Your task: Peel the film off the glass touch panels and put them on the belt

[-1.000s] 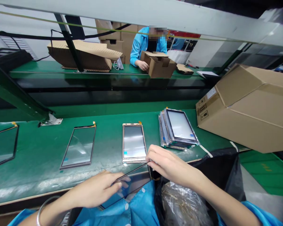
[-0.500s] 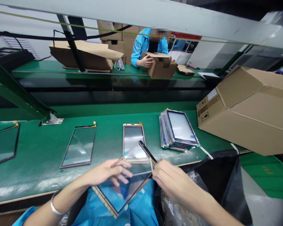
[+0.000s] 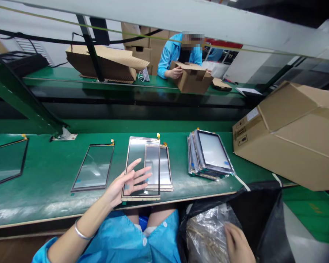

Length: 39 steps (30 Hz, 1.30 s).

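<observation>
My left hand [image 3: 127, 182] holds a clear glass panel [image 3: 142, 160] upright over the green belt [image 3: 44, 197], fingers spread behind the glass and showing through it. The panel has a gold-edged frame and a small orange tab at its top corner. Behind it a gold-framed panel [image 3: 166, 170] lies flat on the belt. My right hand [image 3: 237, 243] is low at the bottom right, down in a black bag [image 3: 259, 208] next to crumpled clear plastic [image 3: 205, 233]; its fingers are curled, and I cannot see anything in them.
A dark-framed panel [image 3: 94, 167] lies left of centre, another [image 3: 5, 164] at the far left. A stack of panels [image 3: 210, 153] sits right of centre beside a large cardboard box [image 3: 293, 135]. Across the line a person in blue handles a carton [image 3: 193, 76].
My left hand has lifted the glass panel from my lap and stood it up over the belt. My right hand let go of it and dropped into the black bag.
</observation>
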Available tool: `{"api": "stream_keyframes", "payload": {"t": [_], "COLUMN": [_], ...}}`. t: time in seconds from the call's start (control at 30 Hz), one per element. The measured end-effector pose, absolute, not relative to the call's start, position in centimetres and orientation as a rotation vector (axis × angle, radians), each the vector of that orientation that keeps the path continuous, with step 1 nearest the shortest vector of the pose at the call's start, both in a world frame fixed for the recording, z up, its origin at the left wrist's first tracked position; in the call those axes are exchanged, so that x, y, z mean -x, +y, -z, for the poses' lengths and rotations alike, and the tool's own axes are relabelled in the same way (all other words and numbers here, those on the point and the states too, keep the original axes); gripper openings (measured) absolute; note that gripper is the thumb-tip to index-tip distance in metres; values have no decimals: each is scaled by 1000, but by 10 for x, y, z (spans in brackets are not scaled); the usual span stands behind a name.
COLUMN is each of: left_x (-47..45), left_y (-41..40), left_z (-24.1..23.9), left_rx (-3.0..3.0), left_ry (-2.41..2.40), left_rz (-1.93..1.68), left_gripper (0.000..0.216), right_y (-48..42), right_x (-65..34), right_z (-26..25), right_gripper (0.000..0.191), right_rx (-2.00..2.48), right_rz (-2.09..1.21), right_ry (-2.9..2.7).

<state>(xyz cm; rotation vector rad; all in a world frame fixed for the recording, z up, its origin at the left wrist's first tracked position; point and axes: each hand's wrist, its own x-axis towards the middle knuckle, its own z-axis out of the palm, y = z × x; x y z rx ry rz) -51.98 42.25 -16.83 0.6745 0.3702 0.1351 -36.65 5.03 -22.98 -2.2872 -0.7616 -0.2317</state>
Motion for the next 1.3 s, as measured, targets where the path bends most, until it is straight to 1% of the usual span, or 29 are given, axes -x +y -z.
{"api": "stream_keyframes", "payload": {"t": [0.03,0.07,0.13,0.17,0.27,0.33,0.5,0.63,0.7,0.8,0.83,0.87,0.9,0.97,1.0,1.03,1.07,1.1,1.13,1.2,1.27,1.3], "left_x": [519,519,519,520,523,526,531,530,529,528,529,529,530,533,534,535,536,537,537,537,536,535], "left_y": [417,412,401,396,387,384,381,383,384,379,376,372,370,367,367,368,371,374,377,381,382,380], "left_z": [166,164,160,159,156,156,155,159,164,175,179,182,185,188,187,186,183,179,175,168,162,159], "left_rx": [-679,-686,-697,-700,-695,-691,-717,-839,-866,-796,-761,-730,-703,-676,-685,-703,-727,-752,-774,-806,-833,-845], "left_ry": [375,384,403,408,401,388,355,402,418,406,390,368,342,299,300,311,330,350,369,398,409,406], "left_rz": [-149,-166,-210,-231,-286,-305,-326,-370,-338,-206,-173,-156,-149,-159,-176,-199,-230,-264,-304,-385,-440,-454], "left_gripper": [61,61,61,61,60,57,49,47,51,56,58,61,65,67,62,56,50,47,46,45,43,43], "right_y": [72,96,145,166,206,214,210,214,227,257,267,274,278,274,267,258,248,238,229,215,209,208], "right_x": [374,381,396,403,418,422,419,425,427,414,405,393,381,361,355,353,356,362,371,395,417,425], "right_z": [225,217,199,191,179,178,176,165,152,117,103,89,77,60,59,64,74,88,106,143,173,182], "right_gripper": [21,16,15,13,7,4,13,16,15,13,13,13,12,8,6,5,5,4,4,2,6,7], "right_rx": [2196,2098,1908,1839,1731,1724,1766,1822,1753,1450,1344,1270,1227,1169,1140,1137,1192,1310,1473,1734,1768,1754], "right_rz": [212,116,-130,-192,-241,-223,-229,-194,-313,-704,-727,-627,-395,347,711,968,1079,1043,853,291,-71,-145], "right_ry": [-771,-811,-831,-857,-883,-873,-929,-1086,-1179,-1145,-1089,-1021,-945,-745,-629,-535,-499,-519,-585,-756,-816,-811]}}
